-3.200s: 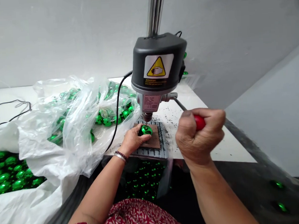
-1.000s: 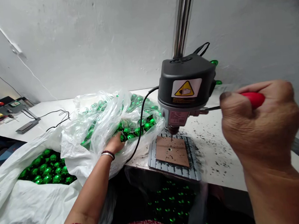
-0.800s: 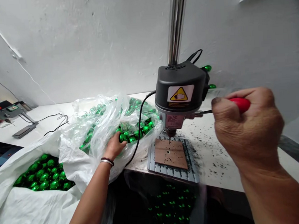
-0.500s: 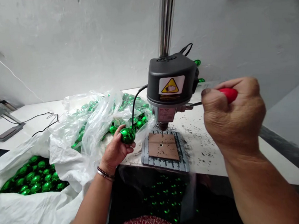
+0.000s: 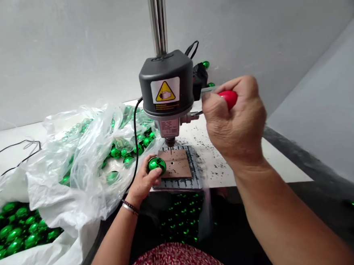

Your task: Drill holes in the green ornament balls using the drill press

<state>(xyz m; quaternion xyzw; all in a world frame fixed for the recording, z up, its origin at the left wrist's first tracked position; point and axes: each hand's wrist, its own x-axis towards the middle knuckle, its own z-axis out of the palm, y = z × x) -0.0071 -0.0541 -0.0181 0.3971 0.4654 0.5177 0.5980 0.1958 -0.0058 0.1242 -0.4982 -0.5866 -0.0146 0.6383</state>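
Bench [image 5: 277, 174]: white, dark chips [image 5: 217, 167] scattered right of the drill press [image 5: 167, 84].
Room: grey wall [image 5: 67, 43] behind, dark floor [image 5: 328, 212] at right.
Bench, left: clear plastic bag [image 5: 91, 164] of green balls, beside an open white sack [image 5: 48, 238] holding more.
Front edge: slotted base plate [image 5: 195, 183] sits along it; below, probably more balls, too dark to be sure.
Right edge: a chip-strewn strip separates it from the plate.
Drill bit [image 5: 171, 151]: above the brown board [image 5: 181, 170].
Left hand [image 5: 142, 183]: fingers gripping a green ball [image 5: 155, 164] at the board's left edge.
Right hand [image 5: 237, 122]: fingers wrapped round the lever's red knob [image 5: 230, 99].
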